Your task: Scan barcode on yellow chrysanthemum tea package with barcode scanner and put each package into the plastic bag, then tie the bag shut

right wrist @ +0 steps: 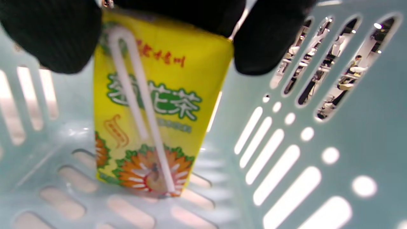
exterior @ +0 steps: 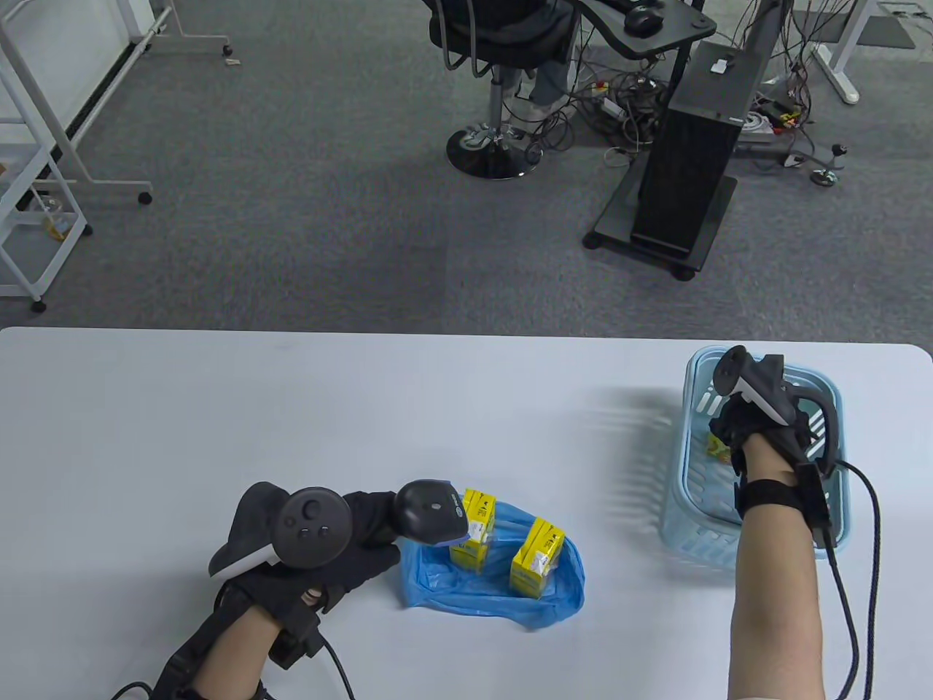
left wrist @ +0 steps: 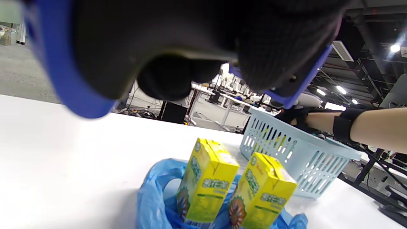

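Chrysanthemum tea carton (right wrist: 152, 105), yellow with a straw taped on, pinched by the right hand (exterior: 758, 430) inside the blue basket (exterior: 692, 525).
Left hand (exterior: 342, 550) grips the barcode scanner (exterior: 430, 510) beside two cartons (exterior: 474, 529) standing on the blue plastic bag (exterior: 561, 583); a loose fingertip pinch risks dropping it, or it snags the basket rim.
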Action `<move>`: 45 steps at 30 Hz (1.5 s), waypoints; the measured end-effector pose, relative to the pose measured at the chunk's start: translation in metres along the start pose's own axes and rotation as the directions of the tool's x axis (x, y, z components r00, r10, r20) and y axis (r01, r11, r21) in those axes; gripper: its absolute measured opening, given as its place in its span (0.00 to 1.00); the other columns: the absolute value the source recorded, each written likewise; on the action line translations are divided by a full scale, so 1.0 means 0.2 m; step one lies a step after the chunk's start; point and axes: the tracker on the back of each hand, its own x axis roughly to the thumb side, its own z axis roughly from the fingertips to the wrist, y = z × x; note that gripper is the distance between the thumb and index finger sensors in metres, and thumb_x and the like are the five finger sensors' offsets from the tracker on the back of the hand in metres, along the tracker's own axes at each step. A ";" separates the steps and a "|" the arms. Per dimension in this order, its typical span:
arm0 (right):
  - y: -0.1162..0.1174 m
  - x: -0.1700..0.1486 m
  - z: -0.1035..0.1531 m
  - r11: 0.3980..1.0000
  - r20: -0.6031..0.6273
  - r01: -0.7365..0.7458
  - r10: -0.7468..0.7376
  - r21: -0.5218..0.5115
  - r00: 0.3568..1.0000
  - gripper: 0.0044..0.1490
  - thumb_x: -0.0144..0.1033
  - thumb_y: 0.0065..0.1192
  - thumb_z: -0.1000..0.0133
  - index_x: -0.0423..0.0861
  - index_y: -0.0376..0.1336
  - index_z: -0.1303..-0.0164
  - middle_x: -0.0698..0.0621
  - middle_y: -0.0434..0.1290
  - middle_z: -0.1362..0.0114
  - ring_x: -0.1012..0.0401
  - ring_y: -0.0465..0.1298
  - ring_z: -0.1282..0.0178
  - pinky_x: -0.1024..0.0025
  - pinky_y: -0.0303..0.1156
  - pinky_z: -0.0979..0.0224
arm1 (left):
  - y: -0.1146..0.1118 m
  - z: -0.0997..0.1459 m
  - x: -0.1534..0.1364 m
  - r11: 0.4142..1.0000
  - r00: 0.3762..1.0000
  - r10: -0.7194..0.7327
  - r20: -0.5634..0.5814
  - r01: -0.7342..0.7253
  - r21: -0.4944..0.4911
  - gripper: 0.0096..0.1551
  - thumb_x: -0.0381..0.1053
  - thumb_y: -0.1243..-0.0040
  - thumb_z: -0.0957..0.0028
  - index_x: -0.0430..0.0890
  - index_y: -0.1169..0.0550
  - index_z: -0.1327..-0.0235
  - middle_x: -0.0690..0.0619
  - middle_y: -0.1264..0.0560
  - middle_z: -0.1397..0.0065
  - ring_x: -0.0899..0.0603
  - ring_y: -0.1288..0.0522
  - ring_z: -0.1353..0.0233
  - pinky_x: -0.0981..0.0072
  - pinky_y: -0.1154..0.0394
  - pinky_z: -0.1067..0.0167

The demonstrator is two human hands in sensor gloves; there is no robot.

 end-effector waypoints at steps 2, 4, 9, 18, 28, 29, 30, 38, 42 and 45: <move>0.03 0.00 0.00 0.998 -0.016 -0.002 0.004 0.070 1.000 0.45 0.56 0.66 0.59 0.62 0.57 0.29 0.49 0.55 0.21 0.44 0.51 0.20 0.47 0.73 0.30 | -0.01 -0.01 0.00 1.000 1.000 0.000 0.000 0.000 -0.006 0.34 0.59 0.27 0.50 0.51 0.25 0.30 0.48 0.18 0.39 0.46 0.13 0.47 0.47 0.19 0.46; 0.04 0.00 -0.01 0.997 -0.021 -0.013 0.015 0.070 1.000 0.45 0.58 0.63 0.59 0.64 0.54 0.28 0.51 0.55 0.20 0.45 0.62 0.21 0.53 0.79 0.32 | -0.02 -0.01 0.01 1.000 1.000 0.003 0.004 -0.003 -0.016 0.34 0.59 0.27 0.50 0.51 0.25 0.30 0.48 0.18 0.39 0.46 0.13 0.47 0.47 0.19 0.46; 0.01 0.01 0.02 0.998 0.030 0.006 -0.008 0.061 1.000 0.42 0.52 0.67 0.59 0.59 0.60 0.31 0.51 0.61 0.24 0.41 0.69 0.27 0.57 0.82 0.38 | -0.02 -0.01 0.02 1.000 1.000 -0.011 0.013 0.011 -0.015 0.34 0.59 0.27 0.50 0.51 0.25 0.30 0.48 0.18 0.39 0.46 0.13 0.47 0.47 0.19 0.46; -0.20 -0.03 0.26 0.997 0.083 0.019 -0.013 -0.073 0.996 0.40 0.49 0.66 0.58 0.56 0.61 0.32 0.50 0.61 0.24 0.40 0.67 0.27 0.51 0.77 0.34 | 0.05 0.05 0.07 0.995 0.999 -0.012 0.033 0.009 0.096 0.34 0.58 0.26 0.50 0.54 0.25 0.30 0.47 0.18 0.34 0.38 0.14 0.38 0.50 0.15 0.49; -0.60 -0.07 0.73 0.927 0.251 0.257 -0.189 -0.274 0.949 0.39 0.47 0.63 0.55 0.58 0.60 0.30 0.50 0.60 0.23 0.39 0.64 0.25 0.49 0.73 0.31 | 0.06 0.08 0.14 0.967 0.995 -0.042 0.092 0.017 0.254 0.36 0.55 0.25 0.51 0.50 0.26 0.30 0.52 0.16 0.41 0.47 0.12 0.47 0.51 0.17 0.47; -0.62 -0.07 0.77 0.917 0.272 0.274 -0.196 -0.289 0.942 0.39 0.47 0.63 0.55 0.58 0.60 0.29 0.50 0.60 0.22 0.39 0.64 0.25 0.49 0.73 0.31 | 0.07 0.08 0.14 0.964 0.994 -0.044 0.095 0.017 0.265 0.35 0.55 0.25 0.51 0.50 0.26 0.30 0.52 0.16 0.41 0.48 0.13 0.47 0.51 0.18 0.47; -0.65 -0.06 0.83 0.901 0.308 0.301 -0.204 -0.314 0.929 0.39 0.47 0.62 0.55 0.58 0.60 0.29 0.50 0.60 0.22 0.39 0.64 0.25 0.49 0.73 0.31 | 0.07 0.09 0.15 0.962 0.994 -0.035 0.100 0.007 0.272 0.35 0.54 0.25 0.51 0.50 0.26 0.31 0.53 0.17 0.42 0.48 0.13 0.47 0.51 0.18 0.47; -0.64 0.03 1.19 0.776 0.526 0.523 -0.297 -0.353 0.797 0.39 0.50 0.60 0.54 0.58 0.61 0.29 0.52 0.61 0.23 0.40 0.65 0.26 0.52 0.74 0.32 | 0.04 0.07 0.15 0.967 0.994 -0.036 0.101 0.009 0.256 0.36 0.53 0.23 0.52 0.54 0.28 0.30 0.54 0.17 0.42 0.49 0.13 0.49 0.51 0.18 0.48; -0.53 0.11 1.31 0.703 0.614 0.636 -0.358 -0.319 0.704 0.38 0.51 0.61 0.55 0.58 0.62 0.31 0.52 0.62 0.24 0.40 0.66 0.27 0.53 0.75 0.32 | 0.02 0.06 0.14 0.971 0.995 -0.026 0.098 0.002 0.239 0.37 0.52 0.23 0.52 0.55 0.28 0.30 0.54 0.17 0.42 0.49 0.13 0.49 0.51 0.18 0.48; -0.45 0.14 1.35 0.629 0.657 0.732 -0.439 -0.263 0.613 0.37 0.51 0.64 0.56 0.58 0.64 0.32 0.53 0.64 0.25 0.41 0.67 0.27 0.53 0.74 0.32 | 0.00 0.05 0.15 0.974 0.996 -0.031 0.086 0.010 0.227 0.38 0.52 0.23 0.51 0.51 0.30 0.29 0.54 0.17 0.42 0.49 0.14 0.50 0.51 0.18 0.49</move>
